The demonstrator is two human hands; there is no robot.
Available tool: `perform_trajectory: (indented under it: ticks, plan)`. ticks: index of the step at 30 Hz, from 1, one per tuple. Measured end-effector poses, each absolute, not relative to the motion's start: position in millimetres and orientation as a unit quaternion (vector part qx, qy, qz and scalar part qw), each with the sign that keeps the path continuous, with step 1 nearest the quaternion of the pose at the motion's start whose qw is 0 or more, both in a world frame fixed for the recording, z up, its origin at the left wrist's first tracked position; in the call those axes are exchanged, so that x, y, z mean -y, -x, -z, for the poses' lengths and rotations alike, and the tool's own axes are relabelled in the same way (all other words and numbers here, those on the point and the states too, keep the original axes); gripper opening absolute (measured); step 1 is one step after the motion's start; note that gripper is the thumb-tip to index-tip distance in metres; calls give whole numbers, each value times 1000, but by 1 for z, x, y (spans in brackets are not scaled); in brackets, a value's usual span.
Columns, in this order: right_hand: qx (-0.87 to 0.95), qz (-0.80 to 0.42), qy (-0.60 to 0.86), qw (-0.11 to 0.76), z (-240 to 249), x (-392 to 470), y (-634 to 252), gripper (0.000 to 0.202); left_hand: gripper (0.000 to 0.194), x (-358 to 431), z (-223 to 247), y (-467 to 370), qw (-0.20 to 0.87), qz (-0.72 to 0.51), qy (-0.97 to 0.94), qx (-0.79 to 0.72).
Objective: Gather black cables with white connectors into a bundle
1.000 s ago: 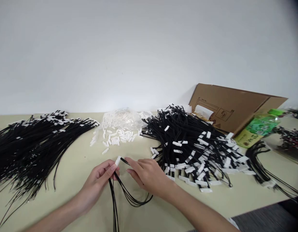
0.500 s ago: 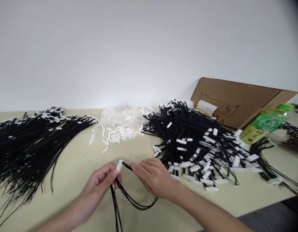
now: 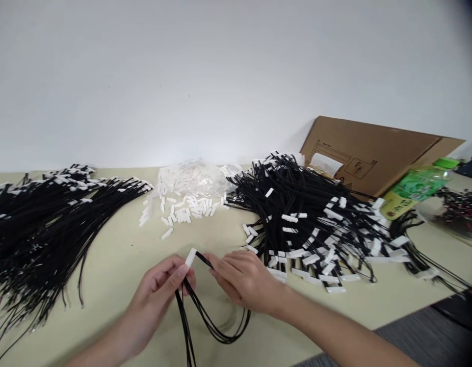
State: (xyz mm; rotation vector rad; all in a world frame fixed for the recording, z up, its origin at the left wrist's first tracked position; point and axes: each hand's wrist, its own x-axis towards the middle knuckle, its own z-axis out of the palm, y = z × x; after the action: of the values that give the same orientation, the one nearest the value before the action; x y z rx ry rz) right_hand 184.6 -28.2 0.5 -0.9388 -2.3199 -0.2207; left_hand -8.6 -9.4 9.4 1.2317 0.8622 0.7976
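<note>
Connector (image 3: pixel 190 257), white and oblong, sits pinched in left hand (image 3: pixel 157 288), right hand (image 3: pixel 245 280) pinching supple black wires (image 3: pixel 204 259).

My left hand (image 3: pixel 165 285) pinches, thumb (image 3: pixel 175 281) laid forward on near side, fingers curled behind it. Left forearm (image 3: pixel 109 339) bare, rising from lower left. My right hand (image 3: pixel 245 280) grips too, back turned up toward me, knuckles bent, fingertips (image 3: pixel 212 260) gathered and pointing at left hand. Right forearm (image 3: pixel 335 329) bare, slanting in from lower right. 2 hands near each other, narrow gap between, roughly level.
</note>
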Motion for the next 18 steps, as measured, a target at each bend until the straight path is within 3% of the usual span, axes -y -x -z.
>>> perform_trajectory:
  ticks: [11, 18]
  plan:
    - [816, 61, 450, 359, -1, 26, -190, 24, 16, -10, -16, 11, 654, -491, -416, -398]
    - [891, 76, 361, 265, -3, 32, -183, 28, 16, -10, -16, 15, 694, -456, -420, -366]
